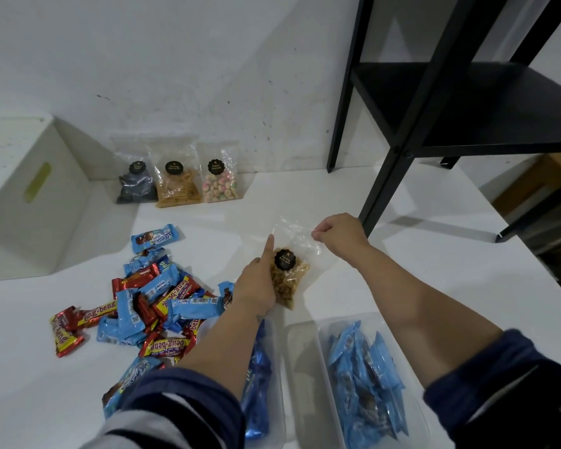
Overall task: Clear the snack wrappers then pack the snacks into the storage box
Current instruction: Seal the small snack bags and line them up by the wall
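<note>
A clear bag of brown nuts [289, 280] with a black round label is held up over the middle of the white table [434, 270]. My left hand [256, 286] grips its left side, index finger stretched up along the plastic. My right hand [337, 236] pinches the bag's top right corner. A heap of red and blue snack bars [149, 306] lies to the left. Two clear storage boxes sit at the near edge: the right box [308, 367] holds several blue snack packs [363, 380], the left box [277, 400] holds blue packs [256, 384] too.
Three more clear snack bags [178, 179] lean against the back wall. A white bin [30, 196] stands at the far left. A black metal shelf [450, 105] stands on the table's right side, one leg just right of my right hand.
</note>
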A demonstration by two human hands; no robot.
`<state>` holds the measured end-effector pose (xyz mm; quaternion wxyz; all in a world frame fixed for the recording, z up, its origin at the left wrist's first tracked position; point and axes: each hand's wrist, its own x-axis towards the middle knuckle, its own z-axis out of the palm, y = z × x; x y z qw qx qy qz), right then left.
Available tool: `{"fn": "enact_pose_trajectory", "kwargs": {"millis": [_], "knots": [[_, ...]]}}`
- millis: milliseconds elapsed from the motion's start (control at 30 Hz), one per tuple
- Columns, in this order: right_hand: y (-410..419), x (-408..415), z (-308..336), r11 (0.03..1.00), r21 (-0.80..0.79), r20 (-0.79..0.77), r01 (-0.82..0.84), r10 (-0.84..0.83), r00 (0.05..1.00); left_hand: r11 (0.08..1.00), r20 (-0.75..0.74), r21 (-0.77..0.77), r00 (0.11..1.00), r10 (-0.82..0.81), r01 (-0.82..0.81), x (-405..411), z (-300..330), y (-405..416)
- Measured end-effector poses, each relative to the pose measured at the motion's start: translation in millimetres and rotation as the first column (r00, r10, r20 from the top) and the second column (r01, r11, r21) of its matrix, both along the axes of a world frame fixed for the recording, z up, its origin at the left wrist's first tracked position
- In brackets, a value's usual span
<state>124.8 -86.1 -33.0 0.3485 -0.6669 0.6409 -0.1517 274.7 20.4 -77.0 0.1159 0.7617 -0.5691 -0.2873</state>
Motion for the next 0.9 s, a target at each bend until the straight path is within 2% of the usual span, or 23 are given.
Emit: {"fn": "enact_pose_trajectory", "kwargs": {"millis": [167,333,467,733,900], "knots": [[1.3,11.0,5.7,0.999,0.027,0.049,-0.04,0.038,0.998,1.0,-0.005,-0.006,1.0,0.011,-0.012,-0.1,-1.8,0.3],[-1.2,14.2,4.5,1.0,-0.014,0.02,-0.015,0.016,1.0,0.998,-0.023,-0.055,0.999,0.026,-0.028,-1.4,-3.5,2.5],[-1.7,19.3,7.3,0.998,0.013,0.02,-0.056,0.055,0.998,0.996,-0.043,-0.083,0.999,0.031,-0.035,-1.3,-5.4,1.8],[-5.7,24.7,7.2,0.999,-0.019,0.011,-0.028,0.028,1.0,0.996,-0.026,-0.088,1.0,0.002,-0.005,-1.2,-4.7,1.5],[-7.0,26.3,12.8,0.997,0.008,0.047,-0.082,0.081,0.996,0.996,0.012,-0.086,1.0,-0.018,0.019,0.6,-4.8,0.4]]}}
